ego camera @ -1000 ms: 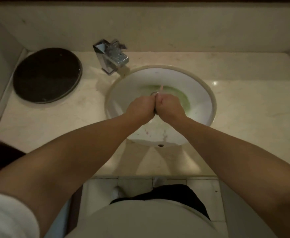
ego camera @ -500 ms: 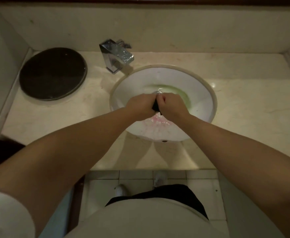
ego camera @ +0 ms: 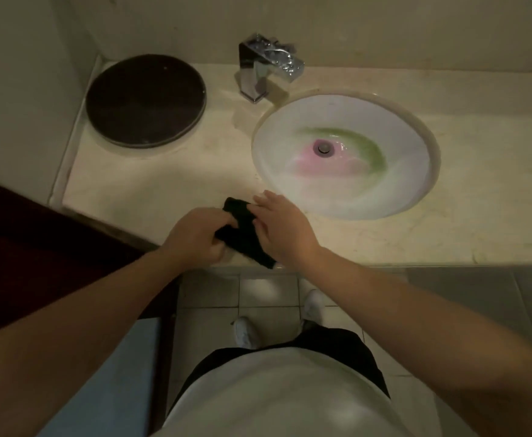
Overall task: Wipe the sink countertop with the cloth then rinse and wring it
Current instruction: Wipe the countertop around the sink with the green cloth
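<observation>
A dark cloth [ego camera: 245, 234] lies bunched between my two hands over the front edge of the beige stone countertop [ego camera: 170, 184], left of the sink. My left hand [ego camera: 195, 238] grips the cloth's left end with curled fingers. My right hand [ego camera: 282, 228] rests on the cloth's right side, fingers spread, thumb pinching it. The white oval sink [ego camera: 394, 171] holds pink water around the drain [ego camera: 323, 148] and a green stain arc. No water runs from the chrome faucet [ego camera: 267, 69].
A round dark lid or tray [ego camera: 144, 100] sits on the countertop's back left by the wall. A dark red panel [ego camera: 37, 241] stands to the left below the counter. Tiled floor and my white shoes [ego camera: 245, 332] lie below the counter edge.
Both hands have pulled the cloth out of the sink basin, down and to the left, to the counter's front edge. Pink water now pools at the drain. My view has shifted left.
</observation>
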A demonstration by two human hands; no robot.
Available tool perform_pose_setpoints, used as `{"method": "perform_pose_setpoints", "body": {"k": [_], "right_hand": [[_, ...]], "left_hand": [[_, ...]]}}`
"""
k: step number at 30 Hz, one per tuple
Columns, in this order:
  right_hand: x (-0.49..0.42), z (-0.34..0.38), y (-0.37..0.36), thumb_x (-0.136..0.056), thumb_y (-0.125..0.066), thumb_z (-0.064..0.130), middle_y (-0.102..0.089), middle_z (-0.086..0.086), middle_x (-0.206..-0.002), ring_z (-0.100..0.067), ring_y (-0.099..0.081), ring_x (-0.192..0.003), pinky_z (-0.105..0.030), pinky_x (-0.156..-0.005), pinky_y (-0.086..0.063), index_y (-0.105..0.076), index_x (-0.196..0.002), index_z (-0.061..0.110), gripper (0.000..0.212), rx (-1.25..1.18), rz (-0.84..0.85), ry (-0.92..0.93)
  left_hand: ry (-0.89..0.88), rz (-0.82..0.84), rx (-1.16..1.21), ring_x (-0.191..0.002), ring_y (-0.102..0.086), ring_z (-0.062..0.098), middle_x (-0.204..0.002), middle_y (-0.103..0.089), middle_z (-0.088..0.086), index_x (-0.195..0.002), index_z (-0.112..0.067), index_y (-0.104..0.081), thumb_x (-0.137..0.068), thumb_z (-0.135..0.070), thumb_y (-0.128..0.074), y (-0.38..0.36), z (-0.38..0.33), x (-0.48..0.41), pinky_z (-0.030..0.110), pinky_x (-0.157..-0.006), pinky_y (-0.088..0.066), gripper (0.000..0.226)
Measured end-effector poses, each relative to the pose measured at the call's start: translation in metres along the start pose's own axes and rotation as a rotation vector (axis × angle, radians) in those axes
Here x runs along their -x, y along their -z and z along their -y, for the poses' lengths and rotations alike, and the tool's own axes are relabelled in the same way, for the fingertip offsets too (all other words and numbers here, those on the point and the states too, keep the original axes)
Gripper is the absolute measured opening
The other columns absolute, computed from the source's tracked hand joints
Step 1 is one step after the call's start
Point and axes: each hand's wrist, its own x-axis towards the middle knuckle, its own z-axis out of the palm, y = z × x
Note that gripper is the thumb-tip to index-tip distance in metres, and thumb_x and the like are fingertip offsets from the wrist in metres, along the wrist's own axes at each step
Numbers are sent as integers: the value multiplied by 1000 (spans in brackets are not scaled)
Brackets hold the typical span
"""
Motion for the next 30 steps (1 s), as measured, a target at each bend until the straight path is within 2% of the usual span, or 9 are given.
{"method": "perform_pose_setpoints", "body": {"k": [4,6,9,13,16,18,21,26,30], "right_hand": [[-15,31,-41,-100,-37,35,-28,-8,-159,-27,-16,-149,-42,-121,-13,-32,-150,12,55,100,86,70],[-14,33,-55,-101,-29,42,-17,-5,-163,-25,-7,-150,-41,-121,-7,-19,-154,15,61,182,109,-2],[9,19,-50,-100,-26,45,-10,-3,-164,-24,-2,-150,-41,-121,-7,-12,-155,15,64,251,122,-54],[72,-53,-25,-95,-31,35,-32,-14,-155,-34,-26,-143,-49,-114,-31,-27,-149,6,61,229,-87,-464],[98,-97,-12,-97,-23,37,-26,-18,-158,-35,-20,-146,-48,-118,-23,-19,-152,2,65,177,-137,-876],[82,-85,-13,-97,-25,37,-25,-20,-158,-36,-20,-145,-48,-119,-21,-17,-151,-1,67,132,-144,-951],[39,-27,-25,-94,-33,37,-35,-21,-151,-36,-31,-139,-48,-114,-32,-26,-147,-1,65,125,-149,-677],[-13,63,-62,-98,-29,41,-22,-11,-160,-28,-9,-150,-41,-121,-11,-22,-152,8,64,87,76,83],[-46,46,-64,-98,-22,41,-13,-7,-163,-24,-3,-151,-39,-122,-4,-15,-154,10,64,165,189,301]], "left_hand": [[275,-165,-24,-114,-55,34,-121,-61,16,-123,-7,-58,-90,-22,-43,-13,14,15,43,-95,-44,39],[419,-168,-87,-139,-34,34,-145,-43,20,-140,-3,-42,-97,-17,-44,-21,16,5,45,-110,-30,46],[508,-64,-144,-148,-5,31,-161,-13,14,-152,-4,-15,-99,-28,-34,-35,20,-13,47,-120,-13,61],[528,29,-245,-148,8,31,-162,7,13,-153,-7,3,-99,-45,-21,-52,19,-23,50,-120,0,70],[528,28,-291,-148,10,31,-161,11,13,-152,-7,8,-99,-47,-17,-56,21,-23,51,-120,2,71],[525,32,-275,-148,9,31,-162,9,12,-152,-7,7,-99,-46,-18,-55,21,-23,50,-120,2,70],[540,14,-236,-149,3,30,-162,2,12,-153,-7,-2,-100,-40,-21,-51,21,-26,47,-120,-2,65],[563,-188,-18,-143,-28,28,-156,-31,13,-148,-8,-33,-101,-24,-32,-28,30,-21,41,-116,-23,49],[679,-261,-162,-148,-14,26,-159,-23,12,-150,-6,-25,-100,-24,-31,-21,54,-7,43,-119,-15,54]]}}
